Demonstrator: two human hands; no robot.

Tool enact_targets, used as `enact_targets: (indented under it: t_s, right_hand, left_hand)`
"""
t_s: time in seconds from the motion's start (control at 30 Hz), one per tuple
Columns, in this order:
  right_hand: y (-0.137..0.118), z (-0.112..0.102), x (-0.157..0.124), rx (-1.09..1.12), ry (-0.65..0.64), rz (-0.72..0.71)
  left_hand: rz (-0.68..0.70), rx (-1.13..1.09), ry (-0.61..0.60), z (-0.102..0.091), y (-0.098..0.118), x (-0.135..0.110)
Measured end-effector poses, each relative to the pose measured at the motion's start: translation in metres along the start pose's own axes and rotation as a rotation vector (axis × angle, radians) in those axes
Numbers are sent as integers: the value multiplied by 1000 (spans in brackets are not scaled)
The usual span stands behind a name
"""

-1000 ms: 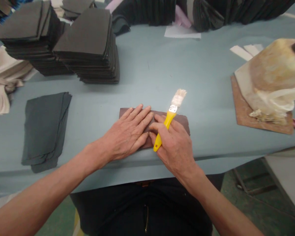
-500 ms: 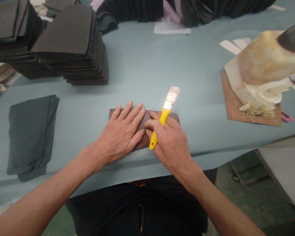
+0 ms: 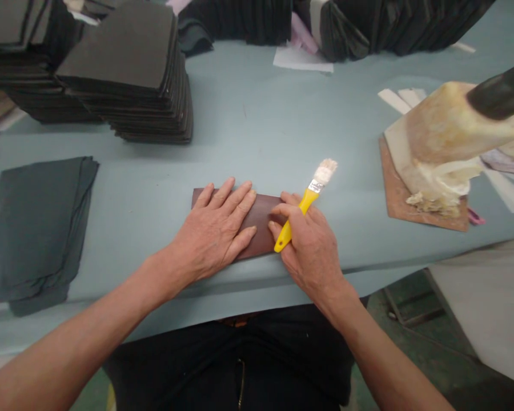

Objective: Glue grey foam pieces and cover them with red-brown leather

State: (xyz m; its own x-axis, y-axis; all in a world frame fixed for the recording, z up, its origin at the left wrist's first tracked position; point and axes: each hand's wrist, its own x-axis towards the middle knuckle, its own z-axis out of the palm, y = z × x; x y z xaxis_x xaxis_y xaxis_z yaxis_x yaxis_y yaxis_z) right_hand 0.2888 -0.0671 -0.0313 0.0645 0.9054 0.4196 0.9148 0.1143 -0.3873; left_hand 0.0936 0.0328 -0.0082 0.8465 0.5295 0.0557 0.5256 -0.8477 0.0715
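Note:
A flat dark brown panel, leather-like in look (image 3: 260, 220), lies near the front edge of the table. My left hand (image 3: 216, 228) rests on its left part, palm down with the fingers stretched. At the panel's right end is my right hand (image 3: 310, 245), closed around a paintbrush with a yellow handle (image 3: 297, 220). The brush slants up to the right, and its pale, coated bristles point away from me. Fingertips of the right hand touch or hover over the panel's right end, which they partly hide.
Tall stacks of dark pieces (image 3: 124, 51) stand at the back left. Several dark green cloth pieces (image 3: 38, 222) lie at the left. A stained whitish container (image 3: 445, 125) with a dark handle sits on a brown board (image 3: 394, 194) at the right. More dark bundles (image 3: 394, 28) line the back.
My right hand has slid right with the paintbrush, uncovering more of the brown panel. My left hand stays on the panel. The whole view has shifted slightly.

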Motion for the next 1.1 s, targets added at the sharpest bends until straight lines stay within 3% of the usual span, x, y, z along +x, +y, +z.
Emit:
enact_targets:
  t_s: [0.33, 0.47, 0.73, 0.9, 1.1]
  right_hand:
    - [14, -2, 1, -36, 1, 58]
    - [8, -5, 3, -94, 14, 92]
    - [-32, 11, 12, 134, 17, -89]
    - [-33, 21, 17, 130, 0, -96]
    - [-29, 24, 18, 116, -7, -124]
  left_hand:
    - [-38, -8, 21, 0, 5, 1]
    - [-43, -26, 23, -1, 6, 1]
    - [-89, -77, 79, 10, 6, -1]
    - [-246, -60, 52, 8, 11, -1]
    - [-283, -42, 41, 9, 13, -1]
